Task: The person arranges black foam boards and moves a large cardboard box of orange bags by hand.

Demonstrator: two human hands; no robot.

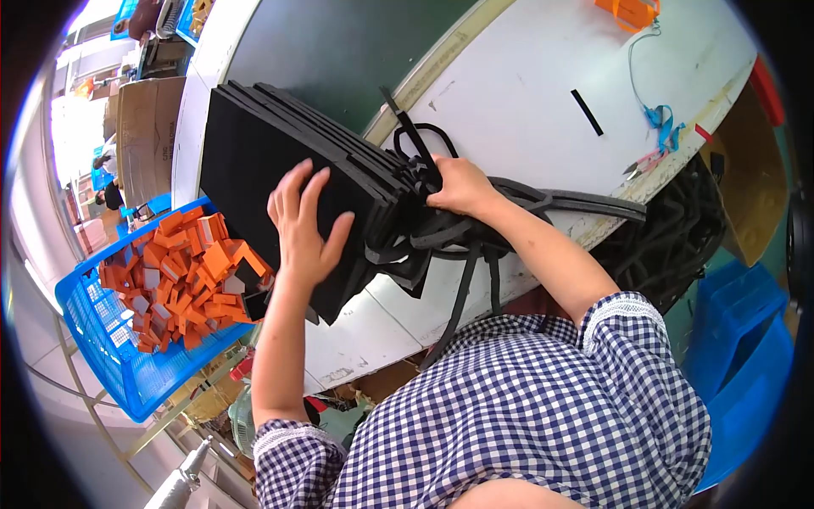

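A thick stack of black foam sheets [246, 161] lies on the white table, its layered edges facing the far side. My left hand [305, 225] rests on the top sheet with fingers spread and thumb apart. At the stack's right end, my right hand [462, 187] is closed around black foam strips [415, 140]. Parts of its fingers are hidden behind the strips. More loose strips [585, 204] trail right along the table and hang over its near edge.
A blue basket [136, 386] full of orange and grey blocks stands at left. A green belt surface [339, 51] runs behind the stack. On the table's right lie a short black strip [587, 112] and a blue ribbon [664, 123]. Blue bins [733, 331] and a heap of black strips [670, 233] sit at lower right.
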